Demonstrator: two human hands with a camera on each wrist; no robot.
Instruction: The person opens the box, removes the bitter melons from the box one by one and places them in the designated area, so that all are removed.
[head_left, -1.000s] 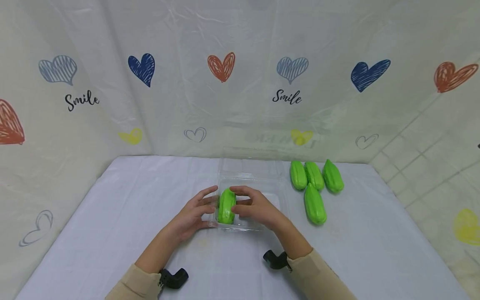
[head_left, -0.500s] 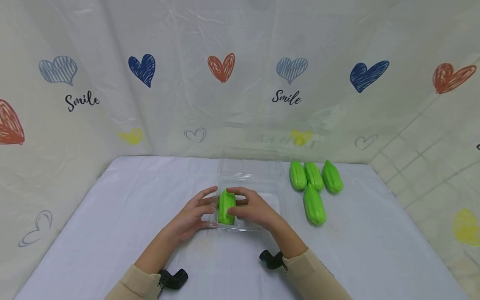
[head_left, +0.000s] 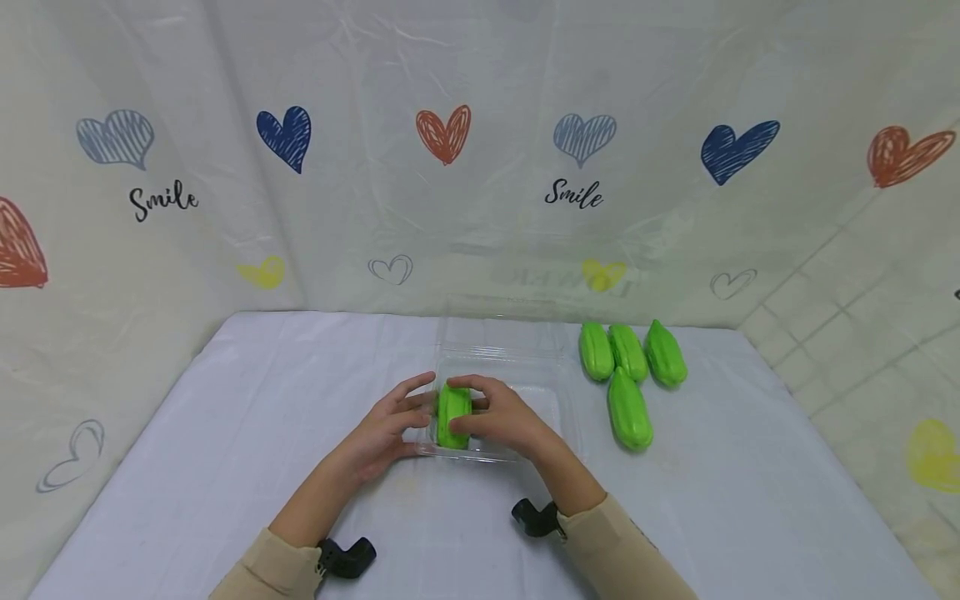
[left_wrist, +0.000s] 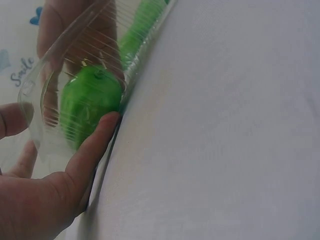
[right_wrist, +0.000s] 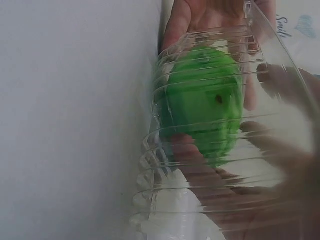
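A glossy, ridged, oblong green vegetable (head_left: 455,408) lies lengthwise along the left wall inside a clear plastic clamshell box (head_left: 543,408). My right hand (head_left: 498,415) reaches into the box and holds that vegetable, index finger over its far end and thumb on its near part. In the right wrist view, the thumb tip overlaps the green vegetable (right_wrist: 205,95) through the ribbed wall. My left hand (head_left: 386,433) steadies the box at its left side, fingers spread and fairly straight. Its thumb (left_wrist: 92,150) lies along the front wall in the left wrist view.
Several more green vegetables (head_left: 630,410) lie on the white tablecloth (head_left: 720,483) right of the box. The box's open lid (head_left: 498,333) leans back toward a printed curtain (head_left: 495,225). Each wrist carries a black camera mount (head_left: 347,557).
My right hand has shifted slightly left, closing over more of the vegetable, which has turned a little against the left wall. My left hand and the box have stayed put.
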